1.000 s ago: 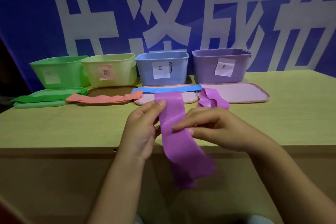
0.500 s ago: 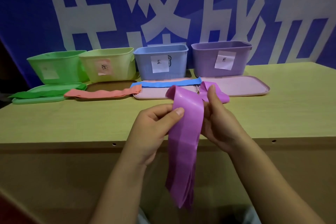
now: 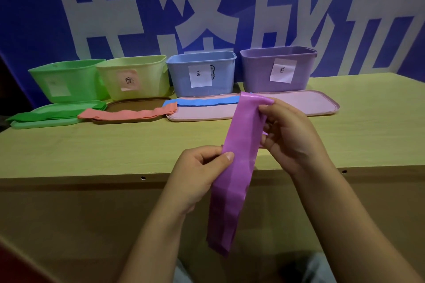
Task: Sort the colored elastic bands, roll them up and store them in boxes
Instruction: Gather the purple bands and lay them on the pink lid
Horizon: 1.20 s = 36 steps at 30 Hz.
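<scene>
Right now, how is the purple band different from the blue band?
The purple band is held up by both hands, left hand and right hand; the blue band lies untouched on a pink lid. The purple band hangs down past the table edge; the blue band lies flat. Both are unrolled, wide strips.

Green box label illegible; right hand fingertips hidden behind purple band.

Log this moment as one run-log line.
step: preparing purple band | left hand: pinches mid-band | right hand: holds top end | purple box: open, lid off | rolled: not yet
</scene>
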Motion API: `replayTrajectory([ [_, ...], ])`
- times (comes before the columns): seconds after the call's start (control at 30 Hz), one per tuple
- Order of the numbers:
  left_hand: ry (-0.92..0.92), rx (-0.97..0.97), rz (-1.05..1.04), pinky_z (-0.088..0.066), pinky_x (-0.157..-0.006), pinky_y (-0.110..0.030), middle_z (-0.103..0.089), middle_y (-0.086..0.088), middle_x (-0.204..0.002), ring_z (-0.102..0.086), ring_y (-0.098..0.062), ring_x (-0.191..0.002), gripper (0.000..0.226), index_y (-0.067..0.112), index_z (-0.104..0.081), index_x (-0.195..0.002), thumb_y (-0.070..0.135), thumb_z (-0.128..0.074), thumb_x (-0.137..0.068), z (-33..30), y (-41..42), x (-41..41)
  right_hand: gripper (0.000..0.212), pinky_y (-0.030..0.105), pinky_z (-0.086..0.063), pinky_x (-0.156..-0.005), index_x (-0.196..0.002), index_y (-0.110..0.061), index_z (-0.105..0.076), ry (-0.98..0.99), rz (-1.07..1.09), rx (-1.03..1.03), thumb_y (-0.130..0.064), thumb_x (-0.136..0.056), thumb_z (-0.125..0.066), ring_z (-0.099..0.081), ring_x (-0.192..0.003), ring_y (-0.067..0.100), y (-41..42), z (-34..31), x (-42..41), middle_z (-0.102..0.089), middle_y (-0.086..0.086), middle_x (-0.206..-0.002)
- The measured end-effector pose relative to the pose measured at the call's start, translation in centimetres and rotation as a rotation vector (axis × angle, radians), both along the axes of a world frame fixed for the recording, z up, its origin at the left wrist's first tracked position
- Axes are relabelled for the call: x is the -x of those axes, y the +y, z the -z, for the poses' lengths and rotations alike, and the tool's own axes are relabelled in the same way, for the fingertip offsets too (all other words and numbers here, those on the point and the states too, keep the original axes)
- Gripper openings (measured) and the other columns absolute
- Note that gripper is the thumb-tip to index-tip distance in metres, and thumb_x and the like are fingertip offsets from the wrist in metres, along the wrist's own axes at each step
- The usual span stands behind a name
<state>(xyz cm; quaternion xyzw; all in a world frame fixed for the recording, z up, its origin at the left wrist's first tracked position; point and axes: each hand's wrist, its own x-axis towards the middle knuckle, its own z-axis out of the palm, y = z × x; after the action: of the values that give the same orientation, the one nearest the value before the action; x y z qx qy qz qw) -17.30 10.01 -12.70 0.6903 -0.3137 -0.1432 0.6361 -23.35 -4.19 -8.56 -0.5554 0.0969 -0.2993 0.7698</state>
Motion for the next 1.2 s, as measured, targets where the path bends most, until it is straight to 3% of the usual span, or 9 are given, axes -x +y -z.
replayTrajectory([
  [0.13,-0.051,-0.042,0.069,-0.049,-0.068,-0.031,-0.072,-0.003,-0.077,-0.064,-0.012,-0.073,0.013,0.015,-0.075,-0.081,0.019,-0.064,-0.086,0.2,0.2,0.0,0.019,0.029,-0.047,-0.062,-0.091,-0.016,-0.066,0.028,-0.016,0.038,-0.01,-0.094,-0.048,-0.056,-0.071,0.012,0.2,-0.1,0.4,-0.06,0.002,-0.074],
  [0.3,-0.043,0.056,0.059,-0.054,-0.076,-0.042,-0.072,0.002,-0.085,-0.066,-0.013,-0.082,0.057,0.021,-0.076,-0.083,0.072,-0.06,-0.064,-0.6,0.9,-0.4,0.025,0.024,-0.049,-0.06,-0.095,-0.014,-0.068,-0.018,-0.147,0.199,0.0,-0.091,-0.048,-0.06,-0.074,0.012,0.5,-0.2,2.0,-0.067,0.0,-0.082],
  [0.57,-0.277,0.196,-0.119,-0.052,-0.07,-0.019,-0.073,0.013,-0.074,-0.063,-0.002,-0.073,0.011,0.035,-0.075,-0.075,0.038,-0.068,-0.067,-2.8,1.0,0.7,0.03,0.018,-0.051,-0.072,-0.093,-0.019,-0.07,-0.031,-0.193,0.406,0.006,-0.087,-0.053,-0.065,-0.087,0.006,1.5,0.4,3.6,-0.072,-0.003,-0.091],
  [0.7,-0.297,0.235,-0.195,-0.052,-0.069,-0.022,-0.072,0.008,-0.074,-0.063,-0.004,-0.072,0.007,0.027,-0.074,-0.073,0.021,-0.07,-0.076,-2.5,0.8,1.0,0.023,0.029,-0.056,-0.08,-0.097,-0.023,-0.07,-0.008,-0.121,0.504,-0.022,-0.074,-0.068,-0.066,-0.095,0.014,1.8,1.0,4.0,-0.072,0.0,-0.097],
  [0.77,-0.317,0.235,-0.205,-0.051,-0.068,-0.022,-0.072,0.007,-0.075,-0.063,-0.005,-0.072,0.006,0.025,-0.073,-0.076,0.021,-0.07,-0.076,-2.4,0.8,1.1,0.024,0.031,-0.057,-0.076,-0.092,-0.023,-0.071,-0.005,-0.02,0.52,-0.03,-0.07,-0.069,-0.067,-0.089,0.017,2.1,1.1,3.9,-0.072,0.004,-0.09],
  [0.83,-0.357,0.219,-0.203,-0.051,-0.067,-0.021,-0.072,0.008,-0.077,-0.064,-0.005,-0.075,0.008,0.026,-0.073,-0.078,0.018,-0.07,-0.078,-2.3,0.6,1.4,0.008,0.021,-0.055,-0.064,-0.085,-0.023,-0.071,-0.024,0.07,0.515,-0.021,-0.077,-0.07,-0.066,-0.079,0.009,2.1,1.2,3.6,-0.072,0.0,-0.083],
  [0.9,-0.387,0.203,-0.218,-0.051,-0.067,-0.019,-0.071,0.01,-0.078,-0.064,-0.003,-0.075,0.015,0.03,-0.072,-0.078,0.015,-0.07,-0.079,-2.1,0.5,1.5,0.014,0.016,-0.051,-0.06,-0.081,-0.027,-0.071,-0.013,0.116,0.521,-0.013,-0.081,-0.068,-0.065,-0.077,0.002,2.1,1.4,3.3,-0.072,-0.006,-0.08],
  [1.03,-0.506,0.202,-0.273,-0.05,-0.064,-0.02,-0.068,0.012,-0.079,-0.062,-0.004,-0.075,0.012,0.034,-0.071,-0.081,0.022,-0.071,-0.08,-1.7,0.4,1.2,0.021,0.03,-0.056,-0.075,-0.086,-0.029,-0.071,0.012,0.052,0.554,-0.009,-0.082,-0.066,-0.066,-0.085,0.016,2.0,1.4,3.5,-0.072,0.0,-0.086],
  [1.2,-0.595,0.229,-0.28,-0.047,-0.065,-0.018,-0.067,0.01,-0.082,-0.062,-0.006,-0.077,0.009,0.028,-0.071,-0.087,0.03,-0.064,-0.081,-1.5,0.3,1.2,0.01,0.038,-0.057,-0.075,-0.084,-0.025,-0.07,0.006,0.064,0.562,-0.016,-0.08,-0.069,-0.066,-0.083,0.021,1.9,1.5,3.2,-0.071,0.0,-0.084],
])
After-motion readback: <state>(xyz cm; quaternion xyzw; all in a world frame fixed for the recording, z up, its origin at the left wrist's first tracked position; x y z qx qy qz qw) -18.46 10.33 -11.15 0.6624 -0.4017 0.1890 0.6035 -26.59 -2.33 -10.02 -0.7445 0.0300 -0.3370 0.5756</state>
